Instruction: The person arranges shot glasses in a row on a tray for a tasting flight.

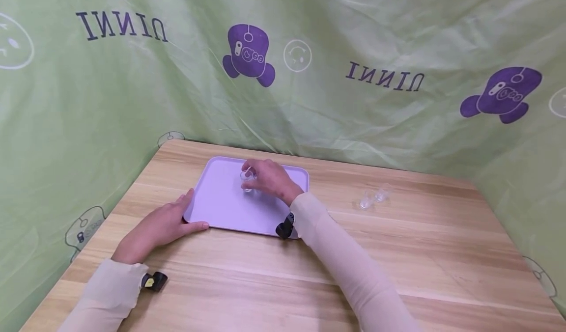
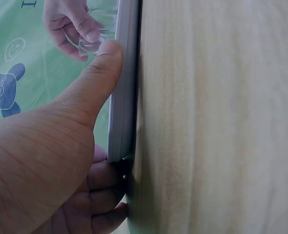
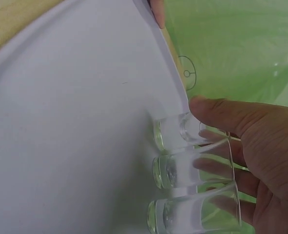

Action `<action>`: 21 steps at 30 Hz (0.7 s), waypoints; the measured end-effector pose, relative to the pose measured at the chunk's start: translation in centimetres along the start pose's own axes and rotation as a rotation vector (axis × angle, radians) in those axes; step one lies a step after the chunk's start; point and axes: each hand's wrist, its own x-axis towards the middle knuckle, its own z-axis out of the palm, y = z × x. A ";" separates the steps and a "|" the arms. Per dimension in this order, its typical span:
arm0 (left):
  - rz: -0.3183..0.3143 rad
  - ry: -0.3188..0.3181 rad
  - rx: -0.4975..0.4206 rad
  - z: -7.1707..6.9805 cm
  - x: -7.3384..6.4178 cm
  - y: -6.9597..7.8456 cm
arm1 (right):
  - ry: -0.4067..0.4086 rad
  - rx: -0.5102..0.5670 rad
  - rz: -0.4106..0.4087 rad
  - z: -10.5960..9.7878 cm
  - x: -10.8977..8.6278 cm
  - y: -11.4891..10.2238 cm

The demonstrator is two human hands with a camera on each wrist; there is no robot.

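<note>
A lilac tray lies on the wooden table. My left hand holds its near left corner, thumb along the front rim and bent fingers around the side. Over the middle of the tray, my right hand grips a small clear shot glass. Seen from the right wrist, that glass stands in a row with a middle glass and a lower one, bases toward the tray. The right thumb is at the first glass; the other fingers show through behind the row.
Two more clear glasses, one nearer and one farther, are on the table right of the tray. Green printed cloth hangs close behind the table and along both sides.
</note>
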 end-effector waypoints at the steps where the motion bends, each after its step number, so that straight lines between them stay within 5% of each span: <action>1: 0.001 0.000 0.002 0.0 0.0 0.0 | 0.000 -0.007 -0.001 0.0 0.1 0.0; 21: 0.004 0.000 0.020 0.0 0.1 -0.1 | 0.002 -0.035 0.017 0.0 -0.1 0.1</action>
